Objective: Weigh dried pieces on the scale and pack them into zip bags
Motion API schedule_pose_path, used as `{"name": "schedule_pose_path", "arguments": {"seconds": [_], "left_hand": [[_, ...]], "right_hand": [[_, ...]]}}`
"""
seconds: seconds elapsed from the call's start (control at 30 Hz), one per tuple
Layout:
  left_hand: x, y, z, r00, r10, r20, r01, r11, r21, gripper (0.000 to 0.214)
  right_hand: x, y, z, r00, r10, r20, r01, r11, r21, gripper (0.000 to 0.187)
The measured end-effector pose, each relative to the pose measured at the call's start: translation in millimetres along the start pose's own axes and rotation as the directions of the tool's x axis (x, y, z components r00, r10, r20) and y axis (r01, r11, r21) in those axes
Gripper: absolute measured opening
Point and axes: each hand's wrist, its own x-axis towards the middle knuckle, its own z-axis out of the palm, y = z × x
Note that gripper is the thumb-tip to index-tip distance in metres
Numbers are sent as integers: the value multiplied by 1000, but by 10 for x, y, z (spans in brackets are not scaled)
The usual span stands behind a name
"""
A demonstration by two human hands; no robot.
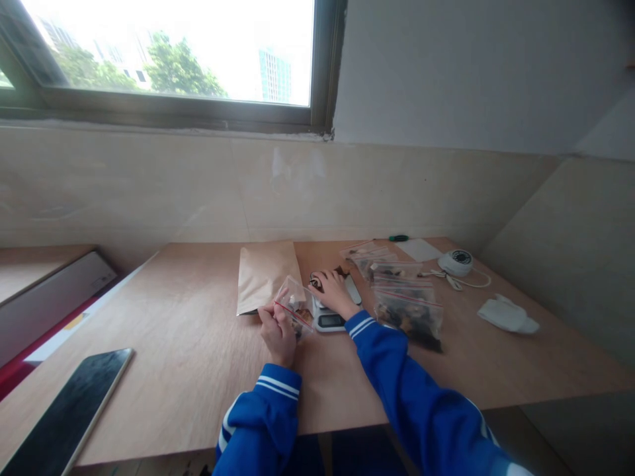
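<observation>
My left hand [278,335] pinches a clear zip bag [296,295] with a red seal line, which has brown and dark bits in its lower part. A small white kitchen scale [329,322] with a dark display stands just right of the bag. Over the scale's top, my right hand [331,291] has its fingers bent down among dark brown pieces [342,272]. Whatever lies under those fingertips is hidden. Behind the bag lies a brown kraft paper pouch [268,271].
Filled zip bags [407,307] lie in a row right of the scale. Farther right are a white round device [455,262] with a cable, a white cloth [507,314], a paper sheet [418,250] and a green-handled tool [398,238]. A phone-like slab [69,413] lies front left.
</observation>
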Motion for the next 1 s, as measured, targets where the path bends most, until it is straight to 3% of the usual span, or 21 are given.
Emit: {"name": "schedule_pose_path", "arguments": {"seconds": [0.2,0.43,0.57,0.63,0.73,0.8,0.9,1.0], "left_hand": [[3,-29,3,1000,-13,13,13,1000,-28,23],[15,20,-15,1000,-14,24,15,1000,-14,24],[24,25,-12,999,-33,39,34,999,-7,25],[28,28,-9,998,-43,41,43,999,4,25],[35,43,-8,997,-61,42,61,998,5,26],[38,58,-8,995,-73,64,74,997,-26,26],[39,70,-5,992,-86,92,91,994,-56,26],[38,69,-2,990,-90,111,99,992,-73,26]], "right_hand": [[-4,-33,-46,998,-59,-31,57,997,-59,17],[-3,29,-169,987,27,-159,16,964,267,18],[-75,-202,-421,962,61,-268,94,842,531,22],[-121,-356,-540,979,-12,-204,139,772,621,26],[-162,-459,-628,986,-131,-101,165,781,603,36],[-155,-387,-614,983,-118,-138,177,800,574,39],[-96,-133,-527,976,25,-216,118,775,621,37],[-22,133,-418,971,151,-184,12,740,672,33]]}}
